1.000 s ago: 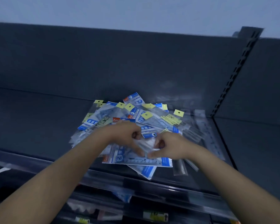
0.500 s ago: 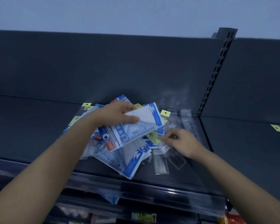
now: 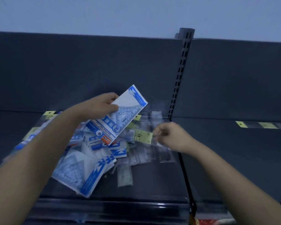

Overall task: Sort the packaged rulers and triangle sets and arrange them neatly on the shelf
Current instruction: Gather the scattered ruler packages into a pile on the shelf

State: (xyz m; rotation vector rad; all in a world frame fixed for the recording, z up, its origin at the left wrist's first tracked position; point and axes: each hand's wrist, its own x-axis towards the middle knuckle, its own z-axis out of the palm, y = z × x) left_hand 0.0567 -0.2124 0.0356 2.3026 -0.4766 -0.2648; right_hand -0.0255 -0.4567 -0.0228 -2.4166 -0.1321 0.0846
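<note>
A loose pile of packaged triangle sets [image 3: 81, 168] and clear ruler packs [image 3: 125, 172] lies on the dark shelf [image 3: 152, 185]. My left hand [image 3: 99, 106] grips a blue-and-white triangle set packet [image 3: 120, 116] and holds it tilted above the pile. My right hand [image 3: 172, 135] pinches the end of a clear ruler pack with a yellow label [image 3: 143, 135] at the pile's right side. Several more ruler packs lie under and around it, blurred.
The shelf's dark back panel [image 3: 88, 70] rises behind the pile. A slotted upright [image 3: 180, 75] divides this bay from the right bay, where ruler packs with yellow tags [image 3: 256, 125] lie. A clear front lip [image 3: 136, 207] edges the shelf.
My left hand has lifted the triangle set packet higher and tilted it up. My right hand has closed on the yellow-labelled ruler pack. The view has shifted to the right.
</note>
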